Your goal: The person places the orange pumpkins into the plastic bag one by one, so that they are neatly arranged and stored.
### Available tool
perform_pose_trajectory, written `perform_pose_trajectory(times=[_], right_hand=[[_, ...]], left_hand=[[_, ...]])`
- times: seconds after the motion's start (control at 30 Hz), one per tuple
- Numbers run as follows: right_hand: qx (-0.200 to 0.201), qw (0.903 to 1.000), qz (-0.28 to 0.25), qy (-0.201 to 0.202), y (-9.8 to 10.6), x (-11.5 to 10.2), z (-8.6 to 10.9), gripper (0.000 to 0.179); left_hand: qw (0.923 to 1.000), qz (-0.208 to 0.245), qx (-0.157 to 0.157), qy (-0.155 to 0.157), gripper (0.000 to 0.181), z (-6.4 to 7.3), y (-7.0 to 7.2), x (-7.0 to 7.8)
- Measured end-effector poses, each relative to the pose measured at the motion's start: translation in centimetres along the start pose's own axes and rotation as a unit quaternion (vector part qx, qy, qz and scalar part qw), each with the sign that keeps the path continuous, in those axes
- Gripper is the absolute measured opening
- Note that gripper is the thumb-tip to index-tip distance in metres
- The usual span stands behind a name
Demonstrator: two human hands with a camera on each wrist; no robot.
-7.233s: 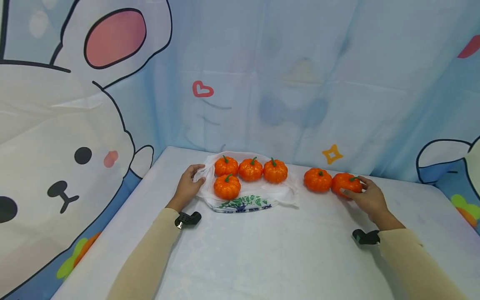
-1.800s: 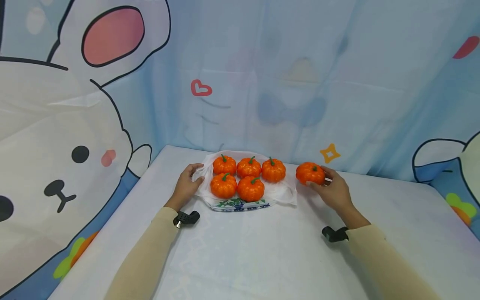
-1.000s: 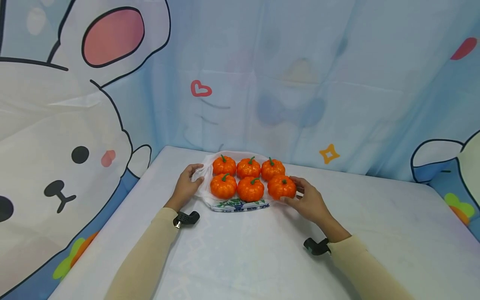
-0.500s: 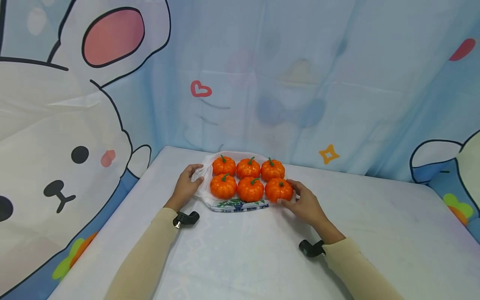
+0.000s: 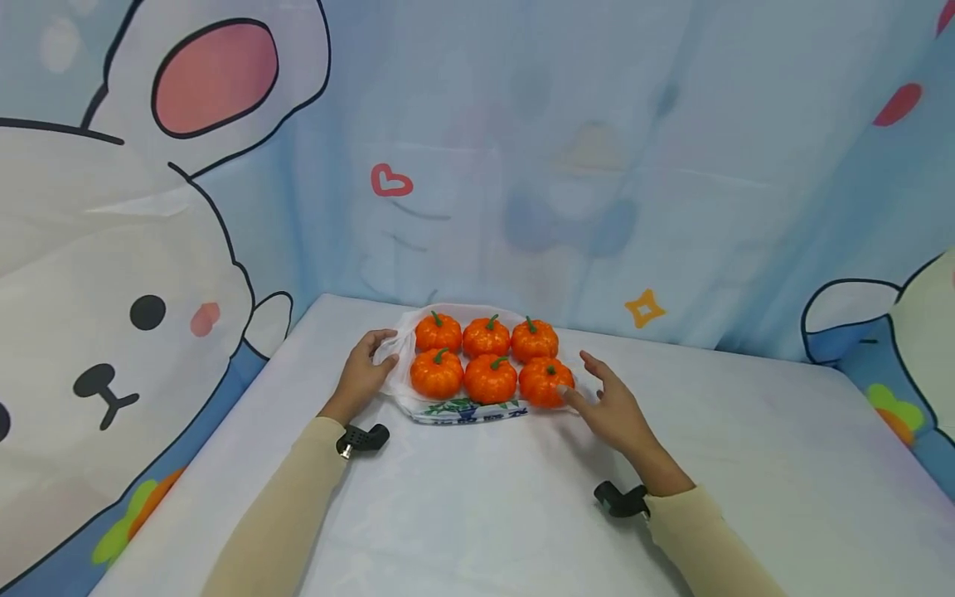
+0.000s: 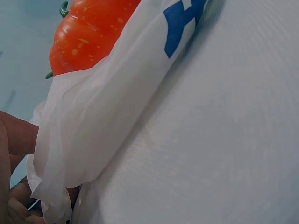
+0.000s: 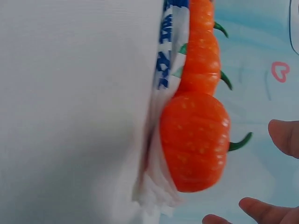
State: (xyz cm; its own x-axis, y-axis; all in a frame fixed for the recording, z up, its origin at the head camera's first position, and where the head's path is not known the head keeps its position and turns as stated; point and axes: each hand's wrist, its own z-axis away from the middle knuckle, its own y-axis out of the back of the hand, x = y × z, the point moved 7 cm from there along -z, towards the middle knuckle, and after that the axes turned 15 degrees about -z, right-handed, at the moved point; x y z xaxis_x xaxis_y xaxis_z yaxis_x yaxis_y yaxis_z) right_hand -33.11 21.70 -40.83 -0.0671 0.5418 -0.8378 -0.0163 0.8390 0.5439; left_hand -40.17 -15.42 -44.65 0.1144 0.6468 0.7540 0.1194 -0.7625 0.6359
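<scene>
Small orange pumpkins with green stems sit in two rows of three on a white plastic bag (image 5: 401, 383) with green and blue print. My left hand (image 5: 358, 380) pinches the bag's left edge; in the left wrist view the crumpled plastic (image 6: 88, 135) runs between thumb and fingers. My right hand (image 5: 615, 414) is beside the front right pumpkin (image 5: 543, 384), thumb and fingers spread and holding nothing. The right wrist view shows its fingertips apart from the nearest pumpkin (image 7: 195, 144), whose stem points toward the backdrop.
The bag lies near the back edge of a table with a white cloth (image 5: 462, 514). Behind it hangs a light blue cartoon curtain (image 5: 477, 232), with a large white rabbit print (image 5: 67, 249) on the left. Each wrist wears a black camera mount (image 5: 622, 500).
My right hand brought the last two pumpkins from the right onto the bag's front row, then let go of the last one and spread its fingers. The left hand kept hold of the bag.
</scene>
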Motion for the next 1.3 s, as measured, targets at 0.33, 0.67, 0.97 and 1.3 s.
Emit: perform_pose_trajectory(times=[0.33,0.67,0.97,1.3], right_hand=[[0.026,0.9988,0.017,0.037,1.9,-1.4,0.6,0.081],[0.034,0.9982,-0.039,-0.030,3.2,1.4,0.8,0.081],[0.041,0.9990,-0.006,0.015,3.3,-0.5,1.3,0.083],[0.035,0.9986,0.014,0.036,3.4,-3.5,2.7,0.084]], left_hand=[[0.9999,0.012,-0.001,0.007,0.040,0.0,0.7,-0.4],[0.9997,0.023,-0.008,0.006,0.039,-0.2,-0.1,-0.1],[0.9996,0.024,-0.008,0.013,0.039,-0.6,0.0,-0.3],[0.9932,-0.053,0.074,-0.072,0.033,-0.3,1.9,2.6]])
